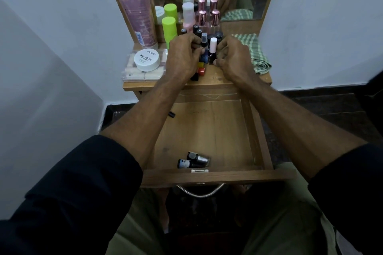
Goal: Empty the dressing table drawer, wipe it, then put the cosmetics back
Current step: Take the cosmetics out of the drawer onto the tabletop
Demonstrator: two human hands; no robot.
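Note:
The wooden drawer (257, 130) is pulled out below the table top, with two small dark bottles (193, 160) lying near its front wall. Both hands are up on the table top among the cosmetics. My left hand (182, 58) curls its fingers round a small dark spray bottle (204, 42). My right hand (234, 56) pinches a dark nail polish bottle with a white cap (213, 46). Small red, yellow and black polish bottles (200, 70) lie just below the hands.
On the dressing table (215, 80) stand a tall pink tube (134, 4), lime-green bottles (169, 27), a pink bottle and rose-capped bottles by the mirror. A white nail polish remover jar (147, 60) sits on a clear box. A green checked cloth (257, 54) lies at the right.

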